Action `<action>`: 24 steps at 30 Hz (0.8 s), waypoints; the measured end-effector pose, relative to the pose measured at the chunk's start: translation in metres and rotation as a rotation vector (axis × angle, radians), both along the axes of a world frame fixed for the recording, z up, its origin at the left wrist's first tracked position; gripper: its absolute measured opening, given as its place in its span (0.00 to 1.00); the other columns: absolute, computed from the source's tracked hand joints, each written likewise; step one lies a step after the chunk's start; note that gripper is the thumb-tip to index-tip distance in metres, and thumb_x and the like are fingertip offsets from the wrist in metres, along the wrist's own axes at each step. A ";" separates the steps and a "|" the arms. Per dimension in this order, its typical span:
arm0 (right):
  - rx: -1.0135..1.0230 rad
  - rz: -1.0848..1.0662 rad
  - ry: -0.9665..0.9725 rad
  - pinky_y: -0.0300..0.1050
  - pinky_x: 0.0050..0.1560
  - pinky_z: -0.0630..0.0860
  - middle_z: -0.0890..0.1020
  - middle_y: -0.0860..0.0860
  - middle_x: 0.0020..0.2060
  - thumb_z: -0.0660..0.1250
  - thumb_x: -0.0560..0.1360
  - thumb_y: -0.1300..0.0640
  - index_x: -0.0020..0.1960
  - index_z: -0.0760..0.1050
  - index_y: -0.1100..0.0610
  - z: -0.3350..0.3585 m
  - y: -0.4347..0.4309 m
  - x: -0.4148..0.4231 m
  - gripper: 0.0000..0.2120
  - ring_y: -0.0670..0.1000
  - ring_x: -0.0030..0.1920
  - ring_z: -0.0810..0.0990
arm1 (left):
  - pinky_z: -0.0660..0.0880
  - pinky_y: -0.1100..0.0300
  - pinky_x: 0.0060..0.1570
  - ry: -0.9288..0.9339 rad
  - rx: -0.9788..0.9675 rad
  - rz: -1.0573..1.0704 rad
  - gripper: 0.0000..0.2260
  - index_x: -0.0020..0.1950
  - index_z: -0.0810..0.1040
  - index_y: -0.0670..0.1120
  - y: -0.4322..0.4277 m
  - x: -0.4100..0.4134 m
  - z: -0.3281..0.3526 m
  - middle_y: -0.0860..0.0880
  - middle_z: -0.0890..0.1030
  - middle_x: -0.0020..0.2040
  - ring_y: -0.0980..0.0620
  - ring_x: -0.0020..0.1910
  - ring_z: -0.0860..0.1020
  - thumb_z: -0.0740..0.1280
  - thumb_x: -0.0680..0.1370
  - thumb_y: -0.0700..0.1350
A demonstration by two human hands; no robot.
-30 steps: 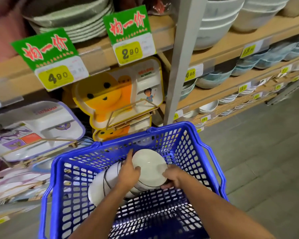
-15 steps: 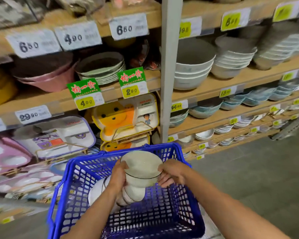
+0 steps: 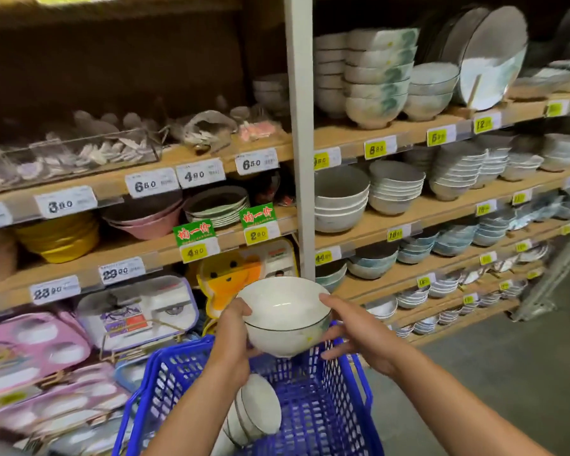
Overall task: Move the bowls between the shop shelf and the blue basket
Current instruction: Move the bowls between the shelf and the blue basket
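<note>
**Bowl held two-handed above the basket**

The left hand [image 3: 232, 334] and right hand [image 3: 352, 337] clasp opposite sides of a bowl [image 3: 285, 315], thumbs at its rim, likely to keep it level and safe. It hangs upright over the far end of the basket [image 3: 326, 422], near the shelf [image 3: 418, 212]. A nested stack [image 3: 254, 413] lies tipped at the basket's near left.

Two green sale signs [image 3: 194, 232] hang among white price tags [image 3: 256, 163], above an orange bear-shaped tray [image 3: 231, 281] and pink divided trays [image 3: 30, 347], while a stack of yellow dishes [image 3: 60, 236] sits at the left, a large plate [image 3: 491, 57] leans on a stand [image 3: 473, 88] at top right, and grey floor [image 3: 507, 373] lies lower right.
</note>
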State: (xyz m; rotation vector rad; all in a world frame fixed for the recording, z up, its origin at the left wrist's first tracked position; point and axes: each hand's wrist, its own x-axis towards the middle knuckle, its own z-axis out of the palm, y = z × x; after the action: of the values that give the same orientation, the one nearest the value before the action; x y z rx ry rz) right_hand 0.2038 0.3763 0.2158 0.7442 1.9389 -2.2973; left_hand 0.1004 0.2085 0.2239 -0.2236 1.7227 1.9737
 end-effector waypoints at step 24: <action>-0.112 -0.156 0.364 0.54 0.35 0.80 0.85 0.53 0.47 0.62 0.77 0.47 0.58 0.77 0.52 0.164 0.105 0.059 0.13 0.55 0.44 0.86 | 0.77 0.54 0.33 0.241 0.279 -0.134 0.12 0.54 0.77 0.49 0.114 0.069 0.164 0.42 0.82 0.52 0.41 0.52 0.79 0.60 0.75 0.52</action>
State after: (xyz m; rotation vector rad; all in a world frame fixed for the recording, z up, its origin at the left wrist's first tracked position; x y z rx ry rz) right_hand 0.2631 0.4818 0.3796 0.5117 1.9179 -2.7765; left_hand 0.1693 0.3223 0.3882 0.2291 1.5303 2.1795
